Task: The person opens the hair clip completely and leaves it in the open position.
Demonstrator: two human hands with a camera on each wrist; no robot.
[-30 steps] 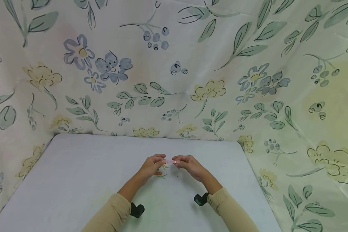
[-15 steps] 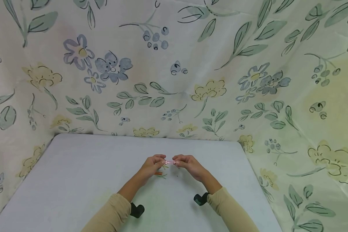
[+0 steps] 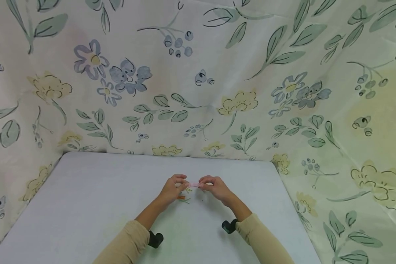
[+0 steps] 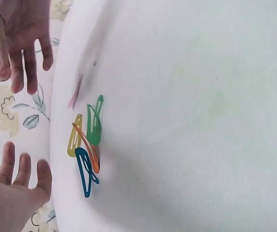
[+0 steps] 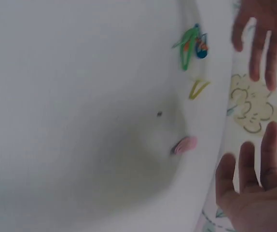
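Above the far half of the table, a small pink hair clip [image 3: 194, 184] is stretched between my two hands. My left hand [image 3: 170, 191] pinches its left end between thumb and fingers, and my right hand [image 3: 219, 190] pinches the right end. Below them on the table lies a loose cluster of snap hair clips. The left wrist view shows a green clip [image 4: 95, 123], a yellow clip [image 4: 74, 140], an orange clip [image 4: 91, 153] and a blue clip [image 4: 84, 171]. Apart from these lies another pink clip [image 5: 186, 144]. Fingertips partly cover the held clip.
The white table [image 3: 102, 190] has a rounded far edge against a hanging floral cloth [image 3: 171, 80]. A small dark speck [image 5: 159, 114] is on the tabletop near the clips. Black wrist camera mounts [image 3: 156, 239] stick out from the sleeves.
The fingertips of both hands have drawn slightly apart along the pink hair clip, which shows a little differently. The clips on the table lie as before.
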